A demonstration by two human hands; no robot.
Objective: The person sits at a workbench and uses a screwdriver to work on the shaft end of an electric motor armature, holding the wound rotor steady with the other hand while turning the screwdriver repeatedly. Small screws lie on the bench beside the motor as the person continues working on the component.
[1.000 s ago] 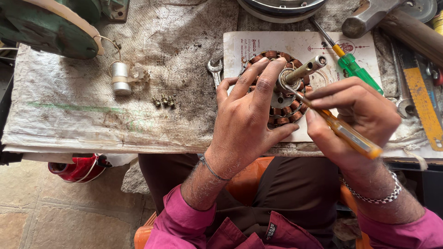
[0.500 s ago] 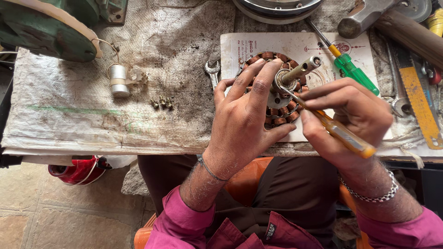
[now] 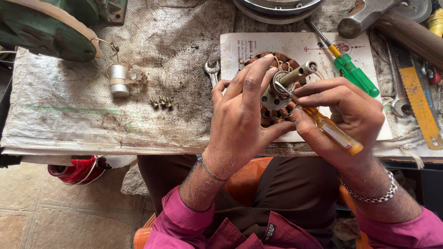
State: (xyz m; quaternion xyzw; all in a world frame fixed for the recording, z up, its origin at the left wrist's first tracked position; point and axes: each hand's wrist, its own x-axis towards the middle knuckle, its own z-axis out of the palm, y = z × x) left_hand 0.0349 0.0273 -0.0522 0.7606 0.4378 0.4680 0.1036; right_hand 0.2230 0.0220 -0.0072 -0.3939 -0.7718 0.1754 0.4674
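My left hand (image 3: 247,113) grips a round motor stator (image 3: 277,94) with copper windings and a metal shaft, held tilted above a white card (image 3: 300,48) on the bench. My right hand (image 3: 344,117) holds a screwdriver with an amber handle (image 3: 334,133); its tip touches the hub around the shaft. Most of the windings are hidden behind my left fingers.
A green-handled screwdriver (image 3: 353,74) lies on the card. A small spanner (image 3: 212,71), several small screws (image 3: 161,102) and a grey capacitor (image 3: 119,80) sit on the sackcloth. A hammer (image 3: 392,23), yellow tool (image 3: 420,103) and green housing (image 3: 44,27) ring the bench.
The screwdriver tip has shifted slightly on the hub and my hands have adjusted their grip; the stator stays in the same place.
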